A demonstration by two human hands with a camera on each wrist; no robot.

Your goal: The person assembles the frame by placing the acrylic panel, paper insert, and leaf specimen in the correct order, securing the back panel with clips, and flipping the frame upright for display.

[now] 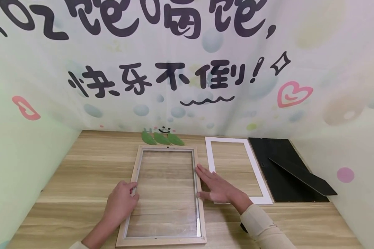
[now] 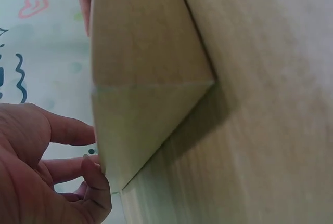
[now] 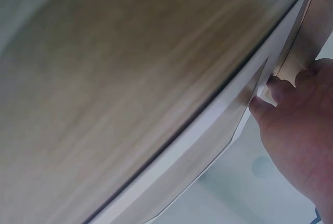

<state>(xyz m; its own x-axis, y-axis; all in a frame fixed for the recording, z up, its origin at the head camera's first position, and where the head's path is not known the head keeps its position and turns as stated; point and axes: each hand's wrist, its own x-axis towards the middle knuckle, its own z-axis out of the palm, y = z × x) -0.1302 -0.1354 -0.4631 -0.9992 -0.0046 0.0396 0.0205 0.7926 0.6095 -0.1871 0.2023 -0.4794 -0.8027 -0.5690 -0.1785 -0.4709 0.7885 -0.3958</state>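
A light wooden picture frame (image 1: 167, 241) lies on the table with a clear pane (image 1: 165, 193) inside its border. At its left side my left hand (image 1: 121, 202) has curled fingers gripping the frame's edge; the left wrist view shows fingertips (image 2: 96, 174) against the frame's side (image 2: 140, 125). My right hand (image 1: 219, 188) rests along the opposite edge, fingers extended and thumb apart, touching the wood. Seen from the right wrist, the right hand (image 3: 302, 125) has its fingertips partly hidden at the frame.
Right of the frame lies a white mat border (image 1: 257, 173), beside a black backing board (image 1: 269, 148) with its stand leg (image 1: 305, 178) raised. Several green leaves (image 1: 162, 138) lie beyond the frame, near a printed cloth backdrop (image 1: 174, 114). The table (image 1: 81, 173) has wood grain.
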